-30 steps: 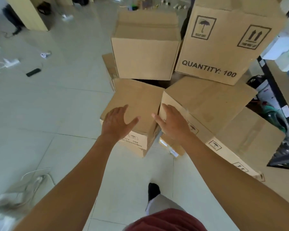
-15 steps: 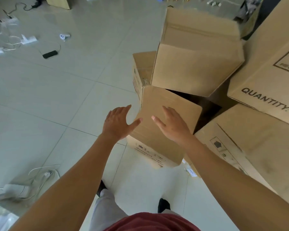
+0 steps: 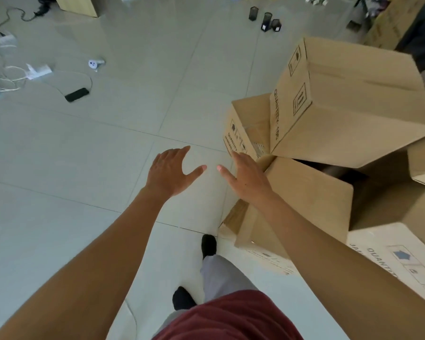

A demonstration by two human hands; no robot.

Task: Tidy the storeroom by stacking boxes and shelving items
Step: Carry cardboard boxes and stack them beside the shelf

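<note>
Several brown cardboard boxes are piled at the right. The nearest small box (image 3: 304, 200) lies tilted on the floor. Behind it a larger box (image 3: 353, 106) marked QUANTITY 100 leans on another small box (image 3: 250, 123). My left hand (image 3: 168, 171) hovers over bare floor tiles with fingers spread, holding nothing. Also spread and holding nothing, my right hand (image 3: 247, 176) is at the left edge of the nearest box; whether it touches the box I cannot tell.
White cables (image 3: 8, 77), a black device (image 3: 76, 94) and a white plug (image 3: 93, 63) lie on the floor at the far left. Three dark cups (image 3: 265, 20) stand at the back. A printed white-sided box (image 3: 400, 261) sits at the lower right. My feet (image 3: 208, 245) are below.
The view has swung left, so the box pile now sits at the right. Both hands have come off the nearest small box; the left hand is now over bare floor.
</note>
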